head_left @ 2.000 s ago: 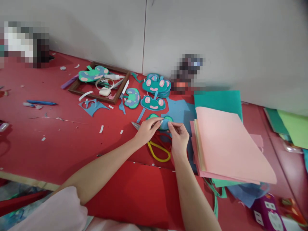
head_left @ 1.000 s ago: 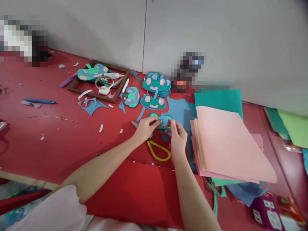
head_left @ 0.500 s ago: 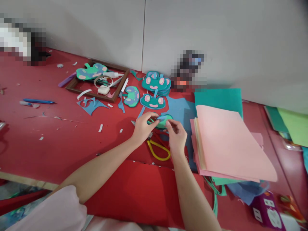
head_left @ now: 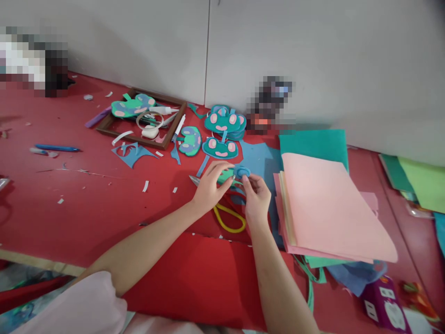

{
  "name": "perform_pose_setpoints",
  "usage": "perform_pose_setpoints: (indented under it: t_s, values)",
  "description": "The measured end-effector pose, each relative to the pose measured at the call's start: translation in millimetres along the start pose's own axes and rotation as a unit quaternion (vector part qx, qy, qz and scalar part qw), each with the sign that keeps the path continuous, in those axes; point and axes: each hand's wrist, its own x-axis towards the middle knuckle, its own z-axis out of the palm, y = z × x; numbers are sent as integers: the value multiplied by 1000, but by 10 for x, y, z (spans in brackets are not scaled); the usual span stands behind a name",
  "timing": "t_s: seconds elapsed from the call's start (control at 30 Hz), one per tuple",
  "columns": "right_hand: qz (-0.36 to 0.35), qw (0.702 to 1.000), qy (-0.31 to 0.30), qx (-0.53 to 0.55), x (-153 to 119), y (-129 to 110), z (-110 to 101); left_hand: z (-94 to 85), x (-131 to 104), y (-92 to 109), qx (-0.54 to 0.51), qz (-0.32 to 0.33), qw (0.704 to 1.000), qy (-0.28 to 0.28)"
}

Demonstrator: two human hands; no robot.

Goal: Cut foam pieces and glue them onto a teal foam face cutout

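Observation:
Between my two hands is a green felt cutout point(head_left: 225, 176) with a small blue felt oval point(head_left: 242, 172) at its right end. My left hand point(head_left: 211, 186) pinches the cutout from the left, thumb and fingertips near the oval. From the right, my right hand point(head_left: 257, 192) grips the same piece, its thumb at the oval's lower edge. Under the hands lie scissors with yellow and red handles point(head_left: 229, 223), their tips poking out left of my left hand. Just beyond, a teal felt frog face point(head_left: 221, 147) with pink eyes rests on the table.
A stack of similar frog faces point(head_left: 224, 121) stands near the wall. A brown wooden frame point(head_left: 114, 138) holds glue, tape and a green felt piece. Pink and teal felt sheets point(head_left: 330, 204) are piled at right. Blue scraps point(head_left: 130, 155) and a blue pen point(head_left: 60, 148) lie left.
The small blue piece was seen edge-on at my left fingertips; now it lies flat on the right end of the green cutout by my right thumb. My left fingers have shifted slightly.

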Motion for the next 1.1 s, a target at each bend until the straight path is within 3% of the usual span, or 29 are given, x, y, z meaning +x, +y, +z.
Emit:
perform_pose_setpoints:
  t_s: [0.17, 0.53, 0.93, 1.1]
  values:
    - [34, 998, -23, 41, -12, 23, 21, 6, 38, -64, -82, -105, 991, -23]
    - [39, 999, -30, 15, -16, 19, 33, -7, 43, -64, -90, -152, 984, -24]
    - [47, 998, -32, 1, 24, -13, -25, 34, 46, -88, -221, -212, 950, -59]
    - [61, 996, -56, 15, 25, -17, -24, 6, 64, -81, -197, -219, 954, -54]
